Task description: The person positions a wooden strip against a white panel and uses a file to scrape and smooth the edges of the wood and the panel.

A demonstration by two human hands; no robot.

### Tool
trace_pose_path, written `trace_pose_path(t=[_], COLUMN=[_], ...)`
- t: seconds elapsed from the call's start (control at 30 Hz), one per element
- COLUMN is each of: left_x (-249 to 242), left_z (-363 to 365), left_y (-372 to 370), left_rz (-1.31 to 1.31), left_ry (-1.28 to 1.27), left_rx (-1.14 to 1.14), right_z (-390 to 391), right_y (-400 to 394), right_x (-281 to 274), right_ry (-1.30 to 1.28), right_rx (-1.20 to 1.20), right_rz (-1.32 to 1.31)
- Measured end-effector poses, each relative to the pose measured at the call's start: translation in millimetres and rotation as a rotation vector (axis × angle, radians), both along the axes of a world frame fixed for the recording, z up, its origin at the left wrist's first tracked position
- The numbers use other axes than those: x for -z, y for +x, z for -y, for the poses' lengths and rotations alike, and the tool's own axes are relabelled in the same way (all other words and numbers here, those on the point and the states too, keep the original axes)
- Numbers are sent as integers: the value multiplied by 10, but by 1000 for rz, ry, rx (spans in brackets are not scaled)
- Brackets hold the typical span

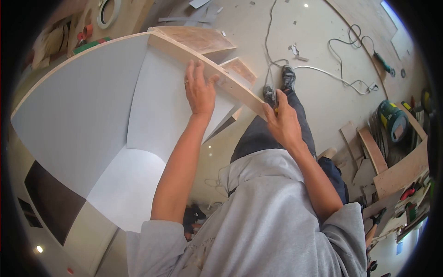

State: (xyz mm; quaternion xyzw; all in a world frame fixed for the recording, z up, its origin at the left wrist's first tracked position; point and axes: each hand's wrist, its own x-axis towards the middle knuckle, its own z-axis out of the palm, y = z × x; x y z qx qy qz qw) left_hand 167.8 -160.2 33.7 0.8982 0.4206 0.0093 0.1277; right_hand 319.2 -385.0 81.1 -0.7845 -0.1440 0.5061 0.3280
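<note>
A large cabinet-like box with white and pale grey inner faces (83,101) stands at the left, its pale wooden edge (240,94) running diagonally past both hands. My left hand (201,92) lies against this edge and the white panel (154,99), fingers stretched out and thumb apart. At the edge's near end, my right hand (287,122) is closed, thumb beside the wood. Between its fingers shows a small yellow-orange part (276,111) of a slim tool; most of it is hidden, so its exact kind cannot be made out.
Wooden offcuts (196,39) lie behind the edge. Cables (341,55) cross the floor near my shoes (288,78). An angle grinder (384,63) lies at the right. A green machine (393,121) and stacked boards (401,159) stand lower right. A tape roll (109,14) is upper left.
</note>
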Motion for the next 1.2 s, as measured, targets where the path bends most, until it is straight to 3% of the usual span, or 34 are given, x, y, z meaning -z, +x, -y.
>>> trace_pose_path(t=[0.2, 0.5, 0.73, 0.93, 1.03, 1.17, 1.2], left_x=[-251, -507, -555, -526, -558, -595, -587], left_z=[38, 182, 180, 175, 192, 202, 177], left_y=[45, 307, 444, 464, 483, 483, 499], left_rz=[-91, -316, -427, -438, -431, -434, -434], left_ry=[-149, -341, -362, -382, -400, -403, -399], left_rx=[-53, -171, -247, -285, -296, -291, -288], right_z=[78, -26, -411, -529, -355, -277, -287], right_y=[4, -86, -142, -183, -36, 446, 418], right_x=[-237, -518, -672, -695, -595, -500, -471], right_ry=[14, 254, 191, 142, 230, 29, 93], right_rx=[54, -326, -593, -574, -372, -424, -404], right_rz=[-8, 174, 220, 222, 321, 160, 189])
